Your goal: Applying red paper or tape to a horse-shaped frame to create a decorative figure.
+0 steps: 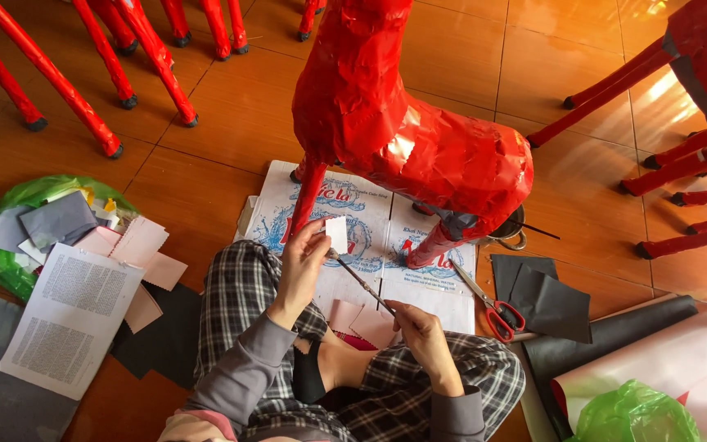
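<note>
Left hand pinches a small white paper scrap, at 12 o'clock of the lap. Right hand grips a thin dark brush stick, tip touching the scrap. Red paper-covered horse figure stands at 1 o'clock on flattened printed cardboard; red-handled scissors lie at 3 o'clock.

Flattened white cardboard carton with blue and red print, centre frame, under the red figure's legs. White printed text sheets, lower left. Green plastic bags: one left, one bottom right.
</note>
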